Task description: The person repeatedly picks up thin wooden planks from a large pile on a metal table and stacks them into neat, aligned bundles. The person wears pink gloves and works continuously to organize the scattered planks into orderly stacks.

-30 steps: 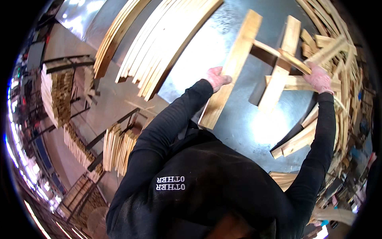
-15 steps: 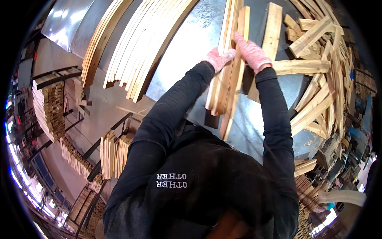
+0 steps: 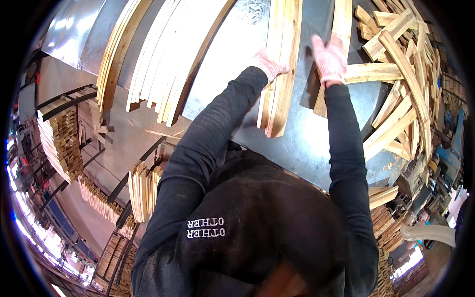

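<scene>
My left hand (image 3: 269, 65), in a pink-and-white knit glove, grips a small row of wooden strips (image 3: 280, 94) from its left side. The thumb lies across their top and the other fingers are partly hidden. These strips lie side by side on the metal table. My right hand (image 3: 330, 59), gloved alike and slightly blurred, is raised with its fingers apart and nothing in it. It is nearest to a single wooden board (image 3: 342, 22), which runs beneath it. Another board (image 3: 373, 73) lies crosswise just right of that hand.
A jumbled heap of wooden strips (image 3: 391, 123) covers the table's right side, a long curved strip (image 3: 413, 81) on top. Neat rows of strips (image 3: 170, 64) stand at left on the metal tabletop (image 3: 213, 81). Stacked wood (image 3: 62, 143) sits on racks beyond the left edge.
My right hand has let go of the strip at the row and moved right, opening. A long strip now lies on the right heap. My left hand stays on the row.
</scene>
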`<state>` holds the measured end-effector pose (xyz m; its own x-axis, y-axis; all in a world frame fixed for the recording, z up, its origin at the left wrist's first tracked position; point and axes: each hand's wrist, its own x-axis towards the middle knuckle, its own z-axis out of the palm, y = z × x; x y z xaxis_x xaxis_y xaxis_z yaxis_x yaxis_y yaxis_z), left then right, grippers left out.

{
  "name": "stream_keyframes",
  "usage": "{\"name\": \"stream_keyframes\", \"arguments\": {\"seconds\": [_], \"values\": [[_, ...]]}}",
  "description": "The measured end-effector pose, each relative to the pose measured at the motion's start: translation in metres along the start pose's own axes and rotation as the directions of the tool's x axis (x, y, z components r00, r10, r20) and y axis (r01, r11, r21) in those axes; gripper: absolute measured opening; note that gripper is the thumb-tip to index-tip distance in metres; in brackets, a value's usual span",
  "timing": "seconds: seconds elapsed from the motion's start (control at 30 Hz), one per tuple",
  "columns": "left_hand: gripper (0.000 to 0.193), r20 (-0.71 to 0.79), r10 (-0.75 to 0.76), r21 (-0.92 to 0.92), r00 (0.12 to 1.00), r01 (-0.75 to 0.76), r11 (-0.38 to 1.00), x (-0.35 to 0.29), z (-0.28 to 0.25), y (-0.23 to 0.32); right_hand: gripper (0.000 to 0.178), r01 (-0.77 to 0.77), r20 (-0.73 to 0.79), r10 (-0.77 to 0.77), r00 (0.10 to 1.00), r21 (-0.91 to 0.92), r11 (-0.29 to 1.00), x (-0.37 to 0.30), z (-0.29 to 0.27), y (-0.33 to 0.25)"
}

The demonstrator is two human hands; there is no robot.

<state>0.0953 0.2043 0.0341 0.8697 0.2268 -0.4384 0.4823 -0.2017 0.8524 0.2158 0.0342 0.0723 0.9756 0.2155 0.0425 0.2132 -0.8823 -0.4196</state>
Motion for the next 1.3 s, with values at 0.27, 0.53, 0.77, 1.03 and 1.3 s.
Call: {"name": "stream_keyframes", "arguments": {"seconds": [0.27, 0.53, 0.77, 1.03, 1.3], "values": [[0.087, -0.075, -0.042, 0.047, 0.996, 0.046, 0.998, 0.017, 0.027, -0.029, 0.085, -0.229, 0.185, 0.225, 0.957, 0.004, 0.973, -0.078, -0.042, 0.000], [0.119, 0.004, 0.087, 0.166, 0.996, -0.087, 0.982, 0.003, 0.034, -0.018, 0.052, -0.549, 0.571, 0.015, 0.821, 0.782, 0.295, -0.148, 0.013, -0.009], [0.059, 0.435, 0.082, -0.405, 0.897, 0.114, 0.907, 0.024, 0.026, -0.033, 0.031, -0.615, 0.611, 0.088, 0.786, 0.761, 0.208, -0.120, -0.019, 0.028], [0.084, 0.132, 0.006, 0.269, 0.991, -0.042, 0.962, -0.024, 0.040, 0.047, 0.052, -0.343, 0.503, 0.075, 0.861, 0.467, 0.815, -0.113, -0.049, 0.028], [0.039, 0.139, 0.076, -0.039, 0.987, -0.071, 0.997, -0.024, -0.017, -0.003, 0.042, -0.510, 0.456, 0.292, 0.840, 0.482, 0.712, -0.127, -0.063, 0.039]]}}
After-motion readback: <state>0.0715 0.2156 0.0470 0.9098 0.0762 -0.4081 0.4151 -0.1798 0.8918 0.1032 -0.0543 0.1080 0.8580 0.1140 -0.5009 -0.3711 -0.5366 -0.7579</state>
